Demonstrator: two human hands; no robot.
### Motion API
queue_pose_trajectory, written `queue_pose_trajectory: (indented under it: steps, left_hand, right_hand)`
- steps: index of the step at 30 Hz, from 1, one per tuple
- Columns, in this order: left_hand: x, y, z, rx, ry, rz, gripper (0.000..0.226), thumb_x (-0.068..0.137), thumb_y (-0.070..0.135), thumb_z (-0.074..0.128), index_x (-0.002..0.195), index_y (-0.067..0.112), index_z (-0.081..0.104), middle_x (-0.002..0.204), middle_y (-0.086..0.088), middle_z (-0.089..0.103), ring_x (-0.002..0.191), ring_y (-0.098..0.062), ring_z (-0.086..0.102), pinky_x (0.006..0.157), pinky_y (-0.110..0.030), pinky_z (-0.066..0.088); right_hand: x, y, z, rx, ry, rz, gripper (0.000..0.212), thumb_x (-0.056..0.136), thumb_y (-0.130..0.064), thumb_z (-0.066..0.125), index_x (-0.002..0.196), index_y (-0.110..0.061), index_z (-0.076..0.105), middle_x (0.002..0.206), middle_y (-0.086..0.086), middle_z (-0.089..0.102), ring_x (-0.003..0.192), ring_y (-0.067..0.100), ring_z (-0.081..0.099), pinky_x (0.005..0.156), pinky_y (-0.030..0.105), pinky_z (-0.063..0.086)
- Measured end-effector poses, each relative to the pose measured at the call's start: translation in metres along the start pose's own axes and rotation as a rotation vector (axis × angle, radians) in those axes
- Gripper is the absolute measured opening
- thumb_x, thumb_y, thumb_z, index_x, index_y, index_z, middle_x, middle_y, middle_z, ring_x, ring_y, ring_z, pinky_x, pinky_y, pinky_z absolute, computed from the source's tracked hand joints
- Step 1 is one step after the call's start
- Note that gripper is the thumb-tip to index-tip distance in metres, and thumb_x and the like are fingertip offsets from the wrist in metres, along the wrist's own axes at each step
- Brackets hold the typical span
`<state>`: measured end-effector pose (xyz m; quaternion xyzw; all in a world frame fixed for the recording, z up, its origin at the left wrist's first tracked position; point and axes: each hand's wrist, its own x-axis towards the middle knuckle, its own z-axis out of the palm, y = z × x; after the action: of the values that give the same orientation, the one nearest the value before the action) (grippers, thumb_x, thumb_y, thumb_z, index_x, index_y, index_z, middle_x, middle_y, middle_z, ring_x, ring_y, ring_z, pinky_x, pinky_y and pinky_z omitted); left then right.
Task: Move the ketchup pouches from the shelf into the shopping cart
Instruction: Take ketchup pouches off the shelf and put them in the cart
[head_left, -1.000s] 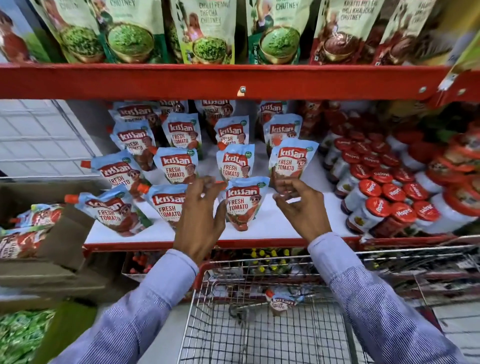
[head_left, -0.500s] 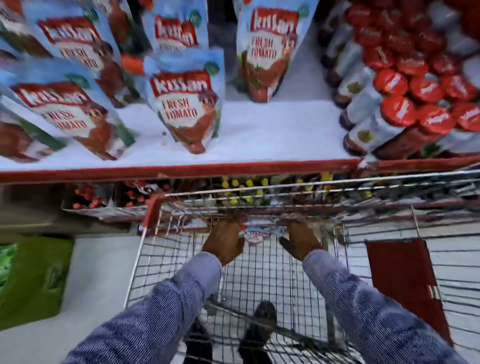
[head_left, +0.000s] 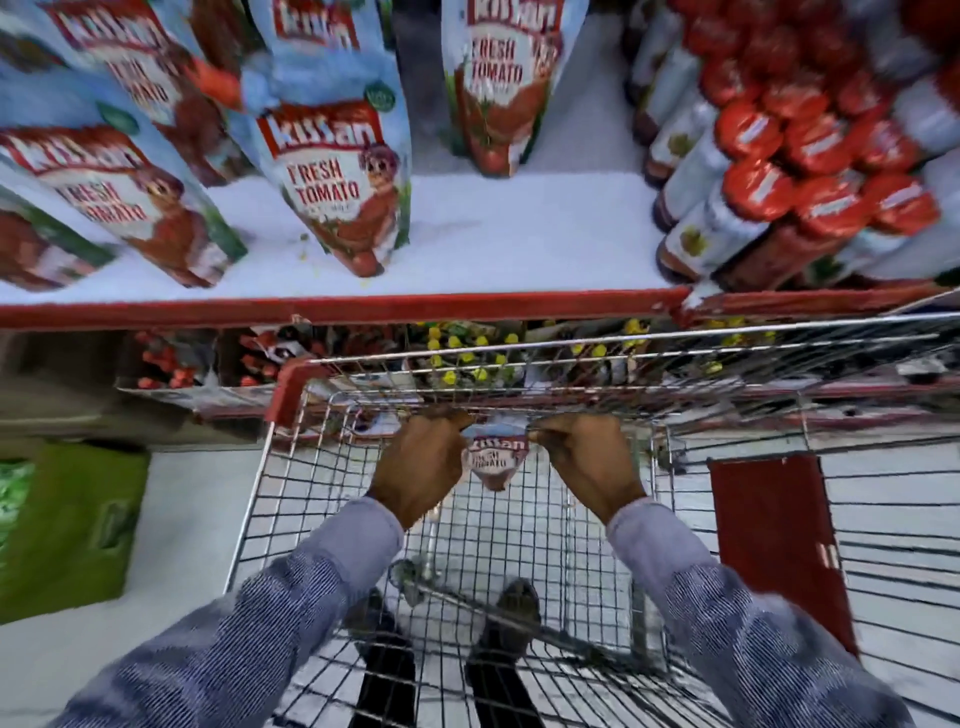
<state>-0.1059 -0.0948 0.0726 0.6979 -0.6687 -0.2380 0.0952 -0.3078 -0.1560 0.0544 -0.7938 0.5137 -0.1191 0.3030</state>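
Both hands reach deep inside the shopping cart (head_left: 249, 519); the left hand (head_left: 421, 467) and right hand (head_left: 587, 462) flank a ketchup pouch (head_left: 494, 457) (fingers hidden, so the grip cannot be judged). More pouches (head_left: 337, 176) stand on the shelf (head_left: 519, 228) above.

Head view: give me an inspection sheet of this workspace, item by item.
Surface: white shelf with red front edge, part bare.
Job's things: ketchup pouches standing on the shelf, nearest one; one pouch down in the cart.
Clutter: red-capped bottles at the shelf's right; green pack on the floor.
Grippers: left hand and right hand inside the cart, either side of the pouch; grip unclear.
Cables: nothing seen.
Surroundings: lower shelf with goods; person's shoes below the cart.
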Motion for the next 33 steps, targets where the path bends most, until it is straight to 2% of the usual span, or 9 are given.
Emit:
queue_pose_trajectory:
  steps: [4, 7, 13, 15, 17, 20, 25, 29, 33]
  left_hand:
    - [-0.026, 0.028, -0.075, -0.01, 0.235, 0.124, 0.018, 0.093, 0.022, 0.056, 0.106, 0.018, 0.068, 0.101, -0.005, 0.069, 0.088, -0.026, 0.064, 0.068, -0.033, 0.052]
    - [-0.031, 0.048, -0.126, 0.095, 0.368, 0.164, 0.02, 0.09, 0.033, 0.05, 0.105, 0.028, 0.063, 0.098, 0.006, 0.066, 0.092, -0.017, 0.056, 0.07, -0.03, 0.048]
    - [-0.003, 0.092, -0.215, 0.078, 0.531, 0.21, 0.023, 0.083, 0.021, 0.053, 0.102, 0.02, 0.065, 0.095, -0.008, 0.072, 0.09, -0.033, 0.064, 0.07, -0.035, 0.053]
    - [0.01, 0.104, -0.232, 0.07, 0.556, 0.215, 0.022, 0.079, 0.017, 0.056, 0.099, 0.016, 0.067, 0.092, -0.014, 0.074, 0.085, -0.038, 0.067, 0.065, -0.033, 0.048]
    - [0.018, 0.113, -0.244, 0.069, 0.556, 0.215, 0.024, 0.078, 0.014, 0.057, 0.098, 0.016, 0.069, 0.091, -0.014, 0.076, 0.083, -0.037, 0.069, 0.063, -0.032, 0.048]
    - [0.031, 0.117, -0.254, 0.091, 0.571, 0.205, 0.015, 0.081, 0.01, 0.057, 0.092, 0.014, 0.067, 0.088, -0.015, 0.073, 0.081, -0.036, 0.067, 0.063, -0.034, 0.05]
    - [0.061, 0.115, -0.254, 0.046, 0.572, 0.134, 0.019, 0.083, 0.001, 0.054, 0.096, 0.006, 0.067, 0.098, -0.021, 0.072, 0.086, -0.041, 0.067, 0.071, -0.045, 0.058]
    - [0.073, 0.108, -0.233, 0.073, 0.539, 0.092, 0.02, 0.082, -0.006, 0.052, 0.095, -0.001, 0.065, 0.095, -0.029, 0.069, 0.081, -0.044, 0.067, 0.064, -0.036, 0.049]
    - [0.081, 0.1, -0.23, 0.002, 0.541, 0.094, 0.025, 0.083, -0.004, 0.056, 0.104, 0.004, 0.069, 0.101, -0.022, 0.073, 0.086, -0.041, 0.07, 0.073, -0.044, 0.06]
  right_hand:
    - [-0.011, -0.053, -0.075, 0.205, 0.166, -0.126, 0.014, 0.09, -0.026, 0.063, 0.094, -0.027, 0.077, 0.083, -0.01, 0.078, 0.073, 0.002, 0.07, 0.068, 0.016, 0.053]
    - [-0.009, -0.084, -0.123, 0.321, 0.269, -0.191, 0.012, 0.088, -0.027, 0.065, 0.095, -0.031, 0.074, 0.085, -0.018, 0.076, 0.08, -0.004, 0.069, 0.073, 0.018, 0.055]
    - [0.034, -0.125, -0.191, 0.342, 0.489, -0.255, 0.006, 0.083, -0.026, 0.072, 0.085, -0.026, 0.078, 0.072, -0.023, 0.07, 0.072, -0.007, 0.067, 0.068, 0.014, 0.051]
    - [0.048, -0.131, -0.206, 0.308, 0.528, -0.259, 0.006, 0.082, -0.025, 0.074, 0.084, -0.024, 0.079, 0.071, -0.011, 0.074, 0.067, 0.0, 0.068, 0.064, 0.023, 0.053]
    - [0.06, -0.134, -0.216, 0.286, 0.546, -0.252, 0.008, 0.08, -0.019, 0.075, 0.085, -0.022, 0.08, 0.073, -0.004, 0.077, 0.065, 0.003, 0.068, 0.062, 0.022, 0.053]
    - [0.075, -0.137, -0.228, 0.278, 0.57, -0.276, 0.009, 0.08, -0.017, 0.073, 0.085, -0.021, 0.079, 0.073, -0.004, 0.077, 0.064, -0.002, 0.067, 0.059, 0.014, 0.05]
    - [0.103, -0.136, -0.225, 0.284, 0.561, -0.239, 0.012, 0.079, -0.009, 0.072, 0.085, -0.017, 0.079, 0.076, 0.0, 0.078, 0.067, 0.007, 0.07, 0.064, 0.022, 0.054]
    - [0.114, -0.129, -0.204, 0.278, 0.491, -0.194, 0.01, 0.082, -0.01, 0.072, 0.087, -0.014, 0.079, 0.079, 0.005, 0.078, 0.069, 0.009, 0.067, 0.065, 0.019, 0.049]
    - [0.118, -0.126, -0.201, 0.244, 0.479, -0.18, 0.011, 0.084, -0.012, 0.069, 0.088, -0.018, 0.078, 0.064, -0.004, 0.067, 0.063, 0.012, 0.063, 0.063, 0.023, 0.048]
